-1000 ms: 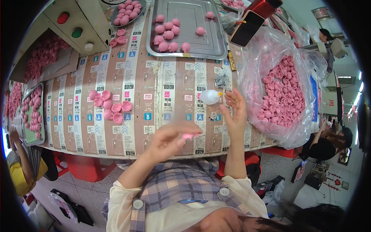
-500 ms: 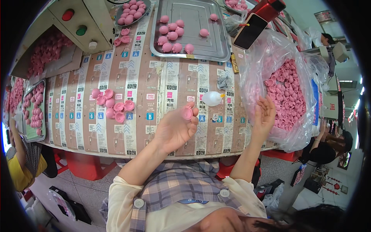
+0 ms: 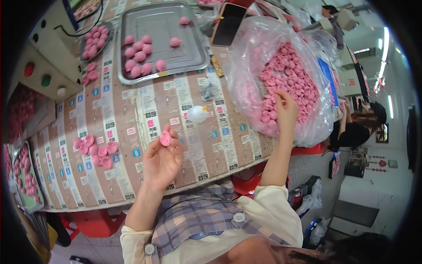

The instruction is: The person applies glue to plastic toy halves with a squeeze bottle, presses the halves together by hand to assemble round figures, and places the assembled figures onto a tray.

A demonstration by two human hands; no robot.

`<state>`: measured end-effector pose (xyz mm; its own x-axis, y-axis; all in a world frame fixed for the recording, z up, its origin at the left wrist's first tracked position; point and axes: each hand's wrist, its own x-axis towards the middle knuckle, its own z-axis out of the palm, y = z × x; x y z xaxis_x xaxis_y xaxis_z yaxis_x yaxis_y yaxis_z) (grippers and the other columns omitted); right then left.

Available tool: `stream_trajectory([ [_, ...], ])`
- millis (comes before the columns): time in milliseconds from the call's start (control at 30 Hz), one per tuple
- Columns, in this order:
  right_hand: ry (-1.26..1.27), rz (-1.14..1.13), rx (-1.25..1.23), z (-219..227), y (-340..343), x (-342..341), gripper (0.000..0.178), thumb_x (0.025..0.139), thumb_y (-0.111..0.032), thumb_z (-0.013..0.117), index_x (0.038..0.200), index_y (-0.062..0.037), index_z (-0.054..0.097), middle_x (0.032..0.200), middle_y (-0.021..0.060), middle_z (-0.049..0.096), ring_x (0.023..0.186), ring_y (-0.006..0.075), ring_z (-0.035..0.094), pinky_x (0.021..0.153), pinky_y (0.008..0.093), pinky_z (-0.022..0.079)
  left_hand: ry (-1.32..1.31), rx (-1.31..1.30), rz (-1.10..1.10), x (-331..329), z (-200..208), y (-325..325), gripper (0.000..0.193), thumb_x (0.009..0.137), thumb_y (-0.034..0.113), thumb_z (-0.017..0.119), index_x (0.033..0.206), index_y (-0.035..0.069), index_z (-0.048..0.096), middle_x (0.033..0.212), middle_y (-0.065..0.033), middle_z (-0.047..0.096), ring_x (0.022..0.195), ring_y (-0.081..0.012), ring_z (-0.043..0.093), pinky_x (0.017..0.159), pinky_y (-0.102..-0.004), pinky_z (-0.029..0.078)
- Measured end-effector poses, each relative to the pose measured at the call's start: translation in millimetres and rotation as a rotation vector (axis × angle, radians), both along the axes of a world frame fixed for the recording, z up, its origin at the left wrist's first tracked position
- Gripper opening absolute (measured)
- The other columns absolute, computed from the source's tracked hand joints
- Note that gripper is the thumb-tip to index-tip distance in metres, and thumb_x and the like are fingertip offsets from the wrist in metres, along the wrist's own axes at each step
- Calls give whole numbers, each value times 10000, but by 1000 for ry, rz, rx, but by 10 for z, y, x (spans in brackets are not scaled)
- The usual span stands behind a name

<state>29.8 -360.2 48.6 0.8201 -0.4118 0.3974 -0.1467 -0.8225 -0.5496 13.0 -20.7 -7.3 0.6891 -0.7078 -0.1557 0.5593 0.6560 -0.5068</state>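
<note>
My left hand [image 3: 162,160] is raised above the table's front part, palm up. Its fingertips and thumb pinch a pink hollow half-shell [image 3: 165,138] with the open side toward me. My right hand [image 3: 287,108] reaches over the clear plastic bag [image 3: 239,66], fingers bent and tips drawn together at the heap of pink half-shells [image 3: 303,81]. What lies between those fingertips, if anything, I cannot make out. A white squeeze bottle [image 3: 197,114] with a yellow tip lies on the table beyond my left hand.
A metal tray [image 3: 160,26] with pink balls stands at the back, near a plate [image 3: 93,42] of more balls. Loose pink pieces [image 3: 94,150] lie to the left. A machine [image 3: 48,57] with buttons stands at the far left. A phone [image 3: 228,24] leans behind the bag.
My right hand has moved from the bag's near left edge in over the heap, and its spread fingers have drawn together. My left hand keeps the half-shell. The whole view has turned to the right.
</note>
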Motion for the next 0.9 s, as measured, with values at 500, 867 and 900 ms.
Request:
stream_trajectory([
  [500, 257, 169, -375, -56, -135, 8, 149, 642, -42, 603, 790, -45, 620, 768, 93, 523, 772, 259, 524, 676, 338, 422, -29, 108, 94, 23, -32, 112, 351, 811, 99, 429, 1160, 69, 446, 1102, -98, 481, 966, -212, 482, 797, -313, 434],
  [867, 115, 82, -345, 64, -48, -32, 142, 686, -62, 585, 824, -45, 563, 759, 90, 552, 733, 256, 547, 649, 332, 433, -55, 153, 123, 8, -8, 194, 389, 812, 115, 432, 1199, 86, 414, 1101, -81, 476, 960, -206, 481, 794, -313, 426],
  [900, 116, 86, -343, 196, 95, -71, 142, 686, -62, 585, 824, -45, 563, 759, 90, 552, 733, 256, 547, 649, 332, 433, -66, 169, 128, 14, -9, 205, 399, 812, 122, 434, 1209, 92, 406, 1097, -75, 476, 955, -202, 480, 790, -311, 423],
])
